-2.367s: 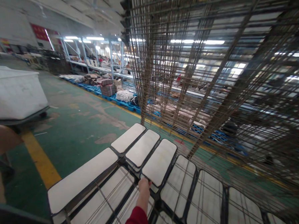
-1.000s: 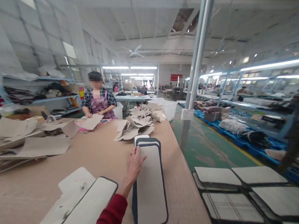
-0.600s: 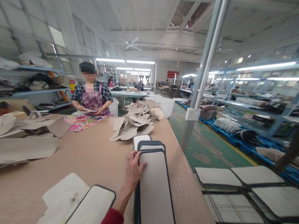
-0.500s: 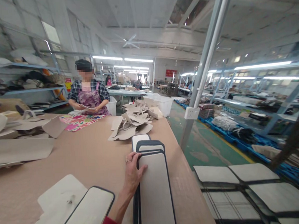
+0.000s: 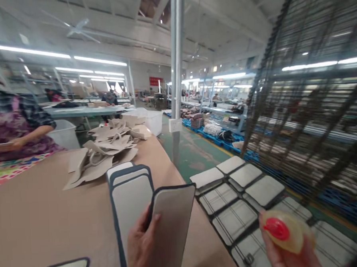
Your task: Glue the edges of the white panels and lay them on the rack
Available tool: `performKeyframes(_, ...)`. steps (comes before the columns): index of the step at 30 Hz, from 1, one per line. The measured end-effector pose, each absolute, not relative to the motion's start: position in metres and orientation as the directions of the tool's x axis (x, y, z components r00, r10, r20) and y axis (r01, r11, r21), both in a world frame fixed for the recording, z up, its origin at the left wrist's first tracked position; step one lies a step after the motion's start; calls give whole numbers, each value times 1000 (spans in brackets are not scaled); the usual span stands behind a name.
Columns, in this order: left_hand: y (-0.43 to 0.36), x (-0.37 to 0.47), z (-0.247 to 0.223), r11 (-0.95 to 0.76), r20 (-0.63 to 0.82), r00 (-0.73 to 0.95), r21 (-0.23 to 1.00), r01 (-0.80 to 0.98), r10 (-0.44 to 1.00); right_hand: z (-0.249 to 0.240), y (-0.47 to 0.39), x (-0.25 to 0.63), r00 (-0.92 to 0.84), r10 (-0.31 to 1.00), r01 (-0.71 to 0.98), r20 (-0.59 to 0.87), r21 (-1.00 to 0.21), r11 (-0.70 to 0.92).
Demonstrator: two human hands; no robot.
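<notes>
The left hand (image 5: 141,245) pinches a pale grey, round-cornered, dark-edged panel (image 5: 174,225), tilted beside similar stacked panels (image 5: 131,203) on the brown tabletop (image 5: 66,219). The right hand (image 5: 274,250) grips a red-capped, translucent yellow bottle (image 5: 296,233). Apparent step: panel separation. Next move calls for a steady edge grip.

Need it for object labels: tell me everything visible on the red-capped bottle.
The red-capped bottle has a rounded, yellowish, translucent body that looks like plastic. Its bright red cap has a narrower tip pointing left in the view. The bottle is tilted, cap end toward the camera, and held in the right hand, whose fingers wrap its near side. In the view it overlaps pale, dark-edged panels. Its contents can't be made out.
</notes>
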State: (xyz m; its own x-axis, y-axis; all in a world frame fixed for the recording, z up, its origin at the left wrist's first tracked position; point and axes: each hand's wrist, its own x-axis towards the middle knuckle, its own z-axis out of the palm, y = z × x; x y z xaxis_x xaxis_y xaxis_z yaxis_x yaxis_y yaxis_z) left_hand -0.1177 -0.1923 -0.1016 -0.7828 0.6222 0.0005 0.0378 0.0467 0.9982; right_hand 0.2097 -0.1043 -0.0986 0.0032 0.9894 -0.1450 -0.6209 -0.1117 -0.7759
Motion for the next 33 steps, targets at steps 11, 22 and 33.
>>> performKeyframes(11, -126, -25, 44, -156, -64, 691, 955, 251, 720, 21, -121, 280, 220, 927, -451, 304, -811, 373)
performKeyframes(22, -107, 61, 74, -137, -395, 871, 884, 447, 292, 33, -154, 310, 45, 948, -388, 315, -869, 307)
performKeyframes(33, -91, 72, 62, -213, -367, 930, 908, 360, 7, 25, -157, 320, -77, 934, -422, 348, -860, 286)
